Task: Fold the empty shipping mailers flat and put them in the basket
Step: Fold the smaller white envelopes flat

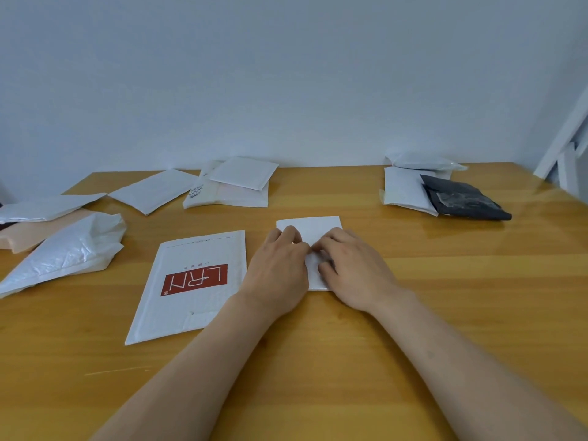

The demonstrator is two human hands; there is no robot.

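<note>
Background: plain pale wall behind a yellow wooden table (429, 313).
Task thing: small white mailer (313, 226) lies at the middle of the table, its near part hidden under both hands.
Left hand (276, 268): palm down on the mailer's left side, fingers curled onto it, gripping at the middle.
Right hand (353, 272): palm down on the right side, fingers curled and pinching the same spot, fingertips touching the left hand's.
Printed mailer (191, 300): white, flat, just left of the hands; a red block reads "LRN" in white, upside down to the viewer, and the smaller print is too small to read.
Left edge: crumpled white bag (63, 256) resting against a pink mailer (28, 233).
Back row: white mailer pile (241, 176), one with a label whose print is not legible.
Back right: black mailer (461, 198) overlapping a white packet (402, 189).
</note>
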